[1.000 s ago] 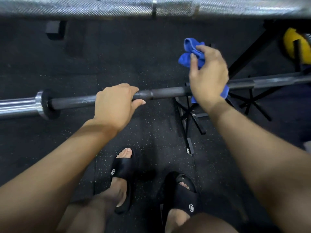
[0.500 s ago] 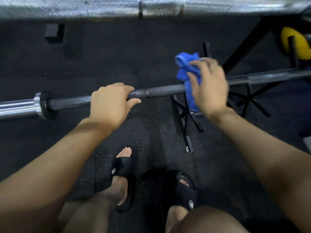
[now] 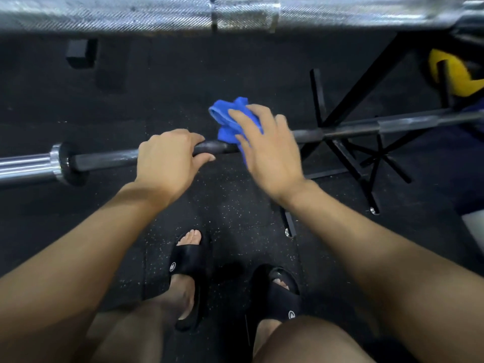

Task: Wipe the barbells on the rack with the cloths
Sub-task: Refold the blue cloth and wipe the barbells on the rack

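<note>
A dark barbell runs across the view at waist height, its chrome sleeve at the left. My left hand grips the shaft from above. Just to its right, my right hand holds a bunched blue cloth against the shaft. Its fingers reach over the top of the cloth, its thumb is hidden, and the hand is blurred by motion. A second, silver knurled barbell fills the top edge, close to the camera.
Black rack legs and cross braces stand on the rubber floor at the right, under the dark bar. A yellow weight sits at the far right and a black block at the back left. My feet in black sandals are below the bar.
My right hand has slid the blue cloth leftward along the dark shaft, ending close to my left hand. The left hand has kept its grip in the same place.
</note>
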